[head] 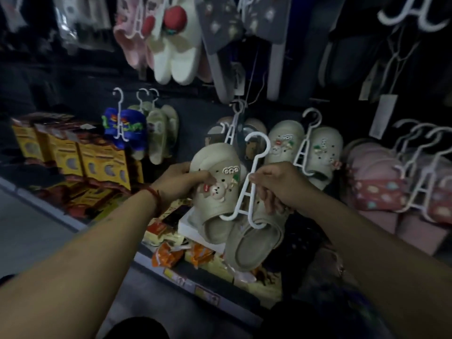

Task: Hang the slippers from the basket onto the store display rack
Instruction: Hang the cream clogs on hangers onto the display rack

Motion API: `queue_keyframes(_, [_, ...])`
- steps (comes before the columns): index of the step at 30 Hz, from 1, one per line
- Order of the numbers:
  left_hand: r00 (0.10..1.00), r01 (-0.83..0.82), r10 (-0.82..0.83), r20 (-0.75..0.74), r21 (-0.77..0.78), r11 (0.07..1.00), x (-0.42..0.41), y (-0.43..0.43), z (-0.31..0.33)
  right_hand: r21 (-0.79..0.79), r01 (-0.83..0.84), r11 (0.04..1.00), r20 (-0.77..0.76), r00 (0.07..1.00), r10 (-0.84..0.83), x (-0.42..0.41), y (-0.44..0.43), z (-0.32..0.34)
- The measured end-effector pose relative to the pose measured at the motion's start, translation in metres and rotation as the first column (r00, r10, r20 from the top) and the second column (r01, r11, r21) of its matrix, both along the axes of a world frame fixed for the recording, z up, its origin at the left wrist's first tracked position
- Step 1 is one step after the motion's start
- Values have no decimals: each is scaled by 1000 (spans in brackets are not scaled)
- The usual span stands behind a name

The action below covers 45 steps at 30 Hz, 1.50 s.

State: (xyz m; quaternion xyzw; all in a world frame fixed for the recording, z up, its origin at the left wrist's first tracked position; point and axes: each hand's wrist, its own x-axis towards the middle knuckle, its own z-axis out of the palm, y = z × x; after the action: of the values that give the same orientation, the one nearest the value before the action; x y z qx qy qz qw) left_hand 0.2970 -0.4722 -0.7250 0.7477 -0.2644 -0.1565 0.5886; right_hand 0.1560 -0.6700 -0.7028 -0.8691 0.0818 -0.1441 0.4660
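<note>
A pair of beige clog slippers hangs on a white plastic hanger (247, 184) in front of the display rack. My left hand (181, 182) grips the left slipper (215, 184), which carries a bear charm. My right hand (276, 187) holds the hanger's stem and the right slipper (254, 243), whose sole faces me. The hanger's hook points up, free of any rack peg. The basket is out of view.
A matching beige pair (305, 150) hangs right behind, pink slippers (376, 184) to the right, blue slippers (124, 126) and pale green ones to the left. White and pink pairs hang above. Yellow boxes (73, 155) and packets fill the shelf below.
</note>
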Motion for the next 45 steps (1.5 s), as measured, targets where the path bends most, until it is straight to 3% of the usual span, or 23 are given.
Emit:
queue_keyframes(3, [997, 70, -67, -41, 93, 993, 5, -21, 8, -52, 4, 999, -17, 1000, -5, -2, -12, 3])
queue_keyframes(6, [980, 91, -82, -179, 42, 995, 2, -38, 19, -15, -24, 1000, -5, 1000, 24, -6, -21, 12])
queue_keyframes(10, [982, 150, -144, -125, 42, 988, 3, -55, 27, -24, 2, 1000, -18, 1000, -3, -8, -36, 22])
queue_keyframes(14, [984, 134, -148, 97, 137, 982, 6, -74, 29, -118, 59, 991, -2, 998, -60, -12, -51, 24])
queue_keyframes(20, [941, 69, -74, 331, 28, 997, 5, -107, 24, -132, 186, 974, 100, 980, -174, -17, -75, 24])
queue_keyframes(24, [820, 1, 45, 570, -80, 997, -11, -128, 31, -152, 219, 964, 123, 972, -201, -23, -82, 30])
queue_keyframes(31, [719, 52, 60, 693, -139, 989, -19, -161, 36, -201, 289, 936, 134, 954, -266, -24, -102, 38])
queue_keyframes(36, [592, 32, 6, 806, -31, 999, -21, -184, 35, -231, 301, 925, 109, 953, -282, -13, -121, 42])
queue_keyframes(42, [596, -83, -126, 793, 217, 973, -8, -212, 32, -248, 293, 924, 20, 955, -297, 20, -147, 36])
queue_keyframes(45, [610, -109, -205, 765, 337, 935, 3, -225, 26, -175, 305, 936, -31, 949, -314, 35, -158, 31])
